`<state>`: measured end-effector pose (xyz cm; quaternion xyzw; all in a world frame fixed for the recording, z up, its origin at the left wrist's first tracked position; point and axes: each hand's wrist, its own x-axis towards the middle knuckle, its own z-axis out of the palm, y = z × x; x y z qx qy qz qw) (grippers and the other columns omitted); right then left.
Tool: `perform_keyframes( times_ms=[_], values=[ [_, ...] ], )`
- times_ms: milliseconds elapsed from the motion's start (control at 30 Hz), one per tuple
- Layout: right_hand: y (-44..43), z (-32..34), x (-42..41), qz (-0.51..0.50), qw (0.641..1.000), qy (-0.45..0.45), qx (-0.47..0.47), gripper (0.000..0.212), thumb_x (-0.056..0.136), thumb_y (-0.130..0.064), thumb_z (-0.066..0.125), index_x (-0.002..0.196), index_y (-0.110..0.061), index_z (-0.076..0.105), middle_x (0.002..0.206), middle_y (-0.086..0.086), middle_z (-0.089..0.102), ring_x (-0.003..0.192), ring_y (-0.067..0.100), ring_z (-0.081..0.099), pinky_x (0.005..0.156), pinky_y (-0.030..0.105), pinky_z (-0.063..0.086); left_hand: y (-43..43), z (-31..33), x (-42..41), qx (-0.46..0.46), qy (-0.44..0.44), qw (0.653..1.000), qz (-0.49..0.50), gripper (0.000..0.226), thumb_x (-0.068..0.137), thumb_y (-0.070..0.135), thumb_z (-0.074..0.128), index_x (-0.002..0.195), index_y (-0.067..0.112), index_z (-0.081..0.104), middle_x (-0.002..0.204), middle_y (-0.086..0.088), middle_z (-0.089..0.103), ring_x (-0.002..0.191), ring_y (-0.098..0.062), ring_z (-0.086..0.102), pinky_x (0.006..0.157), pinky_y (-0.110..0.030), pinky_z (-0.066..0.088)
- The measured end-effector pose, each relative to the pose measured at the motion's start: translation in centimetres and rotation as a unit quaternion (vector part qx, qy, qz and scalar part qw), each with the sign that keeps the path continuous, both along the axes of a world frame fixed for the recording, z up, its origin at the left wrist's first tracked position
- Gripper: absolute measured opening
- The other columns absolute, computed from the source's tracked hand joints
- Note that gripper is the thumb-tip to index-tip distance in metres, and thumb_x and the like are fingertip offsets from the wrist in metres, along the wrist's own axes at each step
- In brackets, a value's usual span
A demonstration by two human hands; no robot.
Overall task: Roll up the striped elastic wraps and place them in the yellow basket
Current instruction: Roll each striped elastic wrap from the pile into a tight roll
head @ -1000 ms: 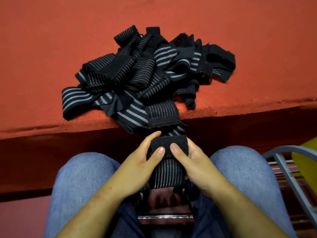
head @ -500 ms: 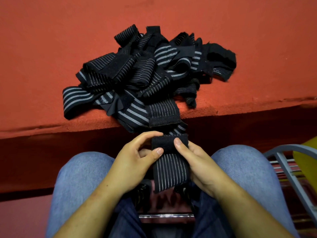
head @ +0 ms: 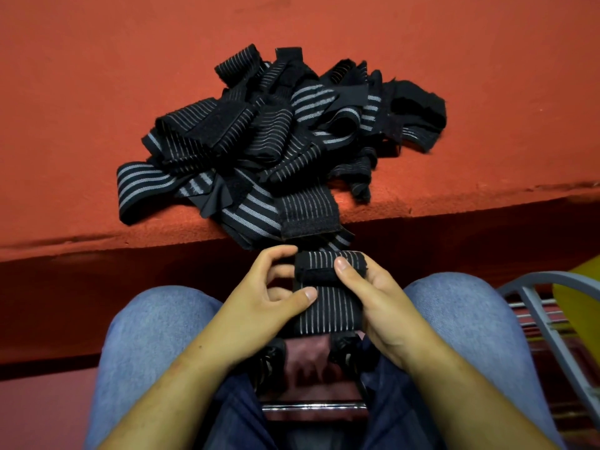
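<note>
Left grip and right grip clamp the striped wrap off the surface's near edge, its roll fatter than before; the yellow basket's inside is hidden.

Both forearms are reaching forward over the lap, wrists angling inward. The left grip is curling its fingers round the edge of a striped wrap, thumb pressing on the flat strip. The right grip is pinching the rolled end, thumb lying on top.
</note>
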<state>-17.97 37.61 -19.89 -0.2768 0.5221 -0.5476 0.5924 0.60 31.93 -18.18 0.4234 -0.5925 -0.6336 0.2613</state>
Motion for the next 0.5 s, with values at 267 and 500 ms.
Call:
perform_keyframes(
  times_ms=[267,500],
  values=[
    [-0.07,-0.24,-0.31,-0.029,0.998,0.041,-0.027,0.036,0.092,-0.038,0.068,0.124,-0.021,0.066,0.120,0.009,0.074,0.119,0.033,0.069,0.108,0.059,0.050,-0.05,-0.53,0.18,0.045,-0.021,0.995,-0.088,0.061,0.096,0.012,0.072,0.145,0.035,0.043,0.072,-0.009,0.067,0.060,-0.013,0.063,0.061,-0.026,0.051],
    [-0.13,-0.13,-0.32,-0.030,0.997,0.053,-0.047,0.030,0.096,-0.038,0.070,0.121,-0.024,0.066,0.117,0.006,0.075,0.112,0.023,0.071,0.104,0.052,0.055,-0.06,-0.47,0.39,0.045,-0.043,0.988,-0.140,0.049,0.103,0.015,0.063,0.144,0.035,0.046,0.070,-0.001,0.068,0.057,-0.011,0.058,0.053,-0.021,0.047]
  ],
)
